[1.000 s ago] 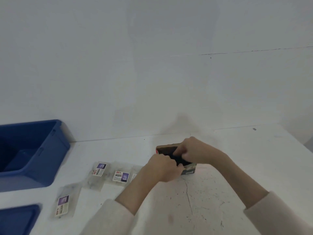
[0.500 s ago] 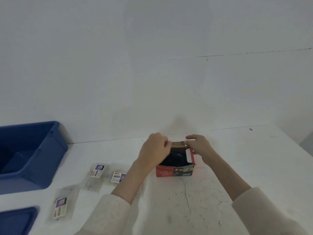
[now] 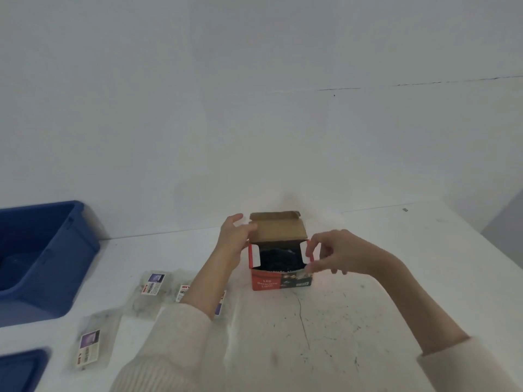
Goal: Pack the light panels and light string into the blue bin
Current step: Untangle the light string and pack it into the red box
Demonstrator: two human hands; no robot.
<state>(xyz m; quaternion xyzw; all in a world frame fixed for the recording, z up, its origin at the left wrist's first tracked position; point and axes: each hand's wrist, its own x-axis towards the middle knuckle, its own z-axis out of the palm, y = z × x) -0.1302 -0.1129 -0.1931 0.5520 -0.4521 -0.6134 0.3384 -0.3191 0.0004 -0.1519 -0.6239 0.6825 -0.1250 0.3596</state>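
Blue plastic comes first at the far left: one deep blue bin (image 3: 48, 261) stands well to the left of the red box, and the corner of a second blue container (image 3: 22, 369) shows below it at the frame's edge. Between the bin and the red box lie clear packets of light panels on the white table (image 3: 368, 321). I count three for certain: one nearest the lower container (image 3: 90, 346), one further up (image 3: 151, 290), and one (image 3: 184, 291) partly under the person's left sleeve; a scrap of label past the forearm may be a fourth, I cannot tell.

The one red box (image 3: 280, 264) sits open, its brown lid flap standing up at the back and two white side flaps raised. Dark coils of the light string (image 3: 278, 257) fill the inside.

The left hand (image 3: 235, 239) rests against the box's left side, fingers loosely spread, touching the lid flap's edge. The right hand (image 3: 336, 254) is at the box's right side, its fingertips pinched on the right white flap.
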